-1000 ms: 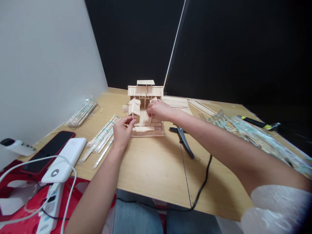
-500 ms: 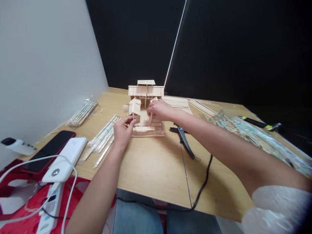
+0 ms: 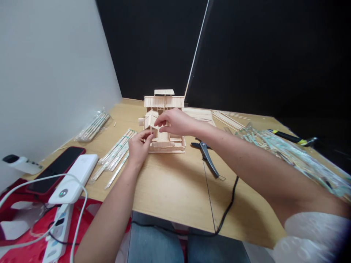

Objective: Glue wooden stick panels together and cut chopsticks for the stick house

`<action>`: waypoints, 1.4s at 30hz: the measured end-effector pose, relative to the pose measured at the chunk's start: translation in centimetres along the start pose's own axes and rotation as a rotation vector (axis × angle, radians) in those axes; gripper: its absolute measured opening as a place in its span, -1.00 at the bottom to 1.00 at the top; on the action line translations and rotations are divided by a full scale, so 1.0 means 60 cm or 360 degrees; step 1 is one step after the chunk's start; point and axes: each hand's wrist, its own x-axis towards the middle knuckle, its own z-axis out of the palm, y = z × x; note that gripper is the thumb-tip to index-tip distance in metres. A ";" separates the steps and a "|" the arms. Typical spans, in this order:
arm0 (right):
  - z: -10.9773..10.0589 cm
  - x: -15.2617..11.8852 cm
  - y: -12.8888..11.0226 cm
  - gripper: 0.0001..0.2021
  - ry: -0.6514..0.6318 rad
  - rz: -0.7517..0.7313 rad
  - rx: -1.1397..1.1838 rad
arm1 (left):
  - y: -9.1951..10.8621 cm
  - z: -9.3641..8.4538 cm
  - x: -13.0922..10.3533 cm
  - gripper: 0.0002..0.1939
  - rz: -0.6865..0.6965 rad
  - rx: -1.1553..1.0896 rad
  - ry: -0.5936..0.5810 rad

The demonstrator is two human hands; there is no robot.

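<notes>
Fingers (image 3: 160,121) (right hand (image 3: 177,122)) have neared the left roof (image 3: 150,121).

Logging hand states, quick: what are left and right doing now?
Left hand: thumb and index close together at the stick house; actual grip can't be told.
Right hand: open, nothing visibly held.

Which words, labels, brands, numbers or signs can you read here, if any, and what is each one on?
None can be read for certain.
White power bank: marks on its round display, too small and blurred to read.
Wrapped sticks: green marks on the wrappers, too small to read.
Plastic wrappers on the right: greenish print, too blurred to read.
Stick model: no lettering visible.
Phone: dark screen, no text visible.
</notes>
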 end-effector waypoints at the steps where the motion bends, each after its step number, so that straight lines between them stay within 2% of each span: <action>1: 0.001 0.001 -0.001 -0.79 0.0016 0.0024 -0.0039 | 0.000 0.000 0.000 -0.77 -0.0002 -0.0010 0.0006; 6: -0.009 -0.012 0.021 -0.83 0.0287 0.0233 -0.0143 | 0.000 -0.002 0.002 -0.74 -0.0022 -0.0016 0.0068; 9: -0.015 -0.038 0.040 -0.86 0.0436 0.0360 -0.0154 | 0.002 -0.002 0.002 -0.74 -0.0025 -0.0035 0.0088; 11: -0.012 -0.059 0.051 -0.87 0.0460 0.0426 -0.0144 | 0.004 -0.001 0.002 -0.75 -0.0022 -0.0046 0.0096; 17: 0.019 -0.093 0.076 -0.88 0.0357 0.0536 -0.0182 | 0.005 0.000 0.001 -0.75 -0.0014 -0.0023 0.0071; 24: 0.041 -0.055 0.082 -0.77 0.0196 0.0338 -0.0494 | -0.002 0.001 0.000 -0.74 -0.0013 0.0004 0.0067; 30: 0.044 -0.030 0.091 -0.73 0.0078 0.0242 -0.0628 | 0.001 -0.001 0.001 -0.73 -0.0036 0.0013 0.0064; 42: 0.041 -0.028 0.093 -0.76 0.0044 0.0253 -0.0651 | 0.004 -0.001 -0.001 -0.73 -0.0027 0.0011 0.0015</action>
